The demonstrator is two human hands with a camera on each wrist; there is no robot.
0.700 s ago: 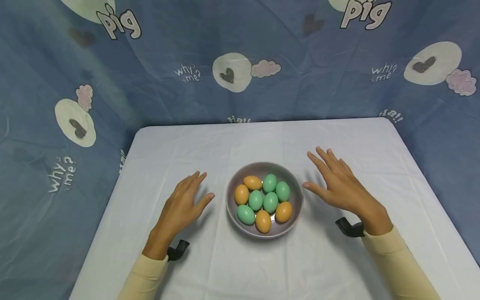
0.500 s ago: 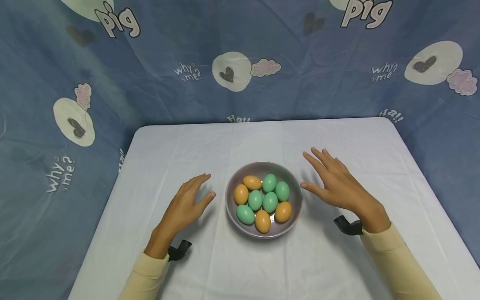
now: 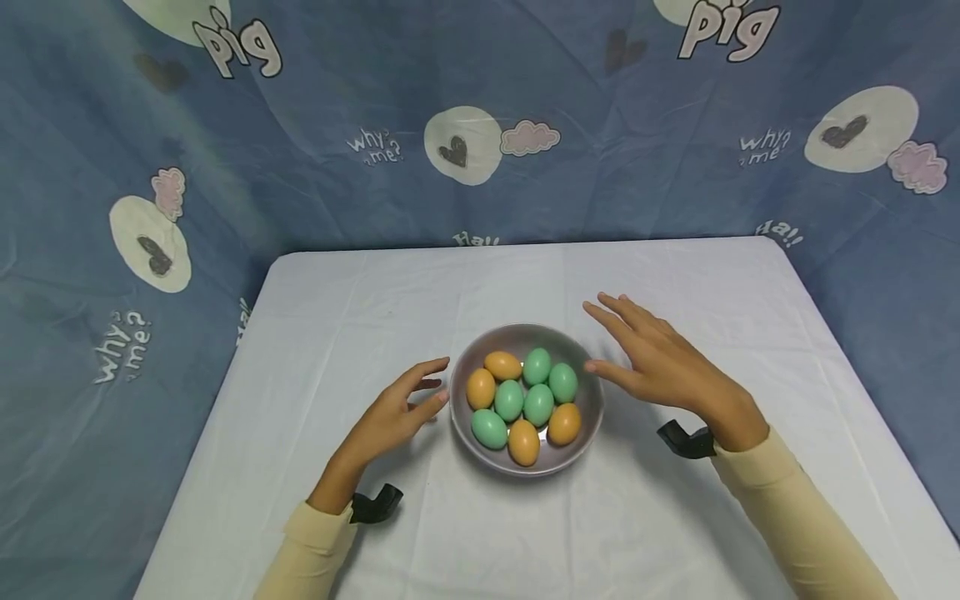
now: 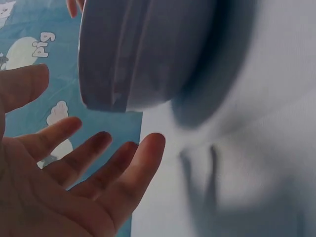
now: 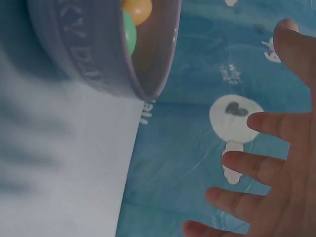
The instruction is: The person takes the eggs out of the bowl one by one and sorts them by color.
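Observation:
A round grey-purple bowl (image 3: 525, 336) stands mid-table, holding several green eggs (image 3: 538, 404) and orange eggs (image 3: 523, 442). My left hand (image 3: 390, 421) is just left of it, palm inward, fingertips and thumb right at the rim in the head view. The left wrist view shows a gap between these loosely bent fingers and the bowl's outer wall (image 4: 148, 54). On the opposite side, my right hand (image 3: 660, 362) hovers with fingers spread, its thumb tip overlapping the rim from above. Raised lettering marks the bowl's side (image 5: 79, 44) in the right wrist view. Neither hand holds anything.
A white cloth (image 3: 465, 542) covers the table. Behind and beside it hangs a blue printed curtain (image 3: 315, 108) with hearts, clouds and words. Black wrist straps (image 3: 377, 505) sit at both cuffs of the cream sleeves (image 3: 795, 508).
Both hands have moved inward toward the bowl, the left to the right and the right to the left. The left fingers have bent a little. Bowl and eggs stay in place.

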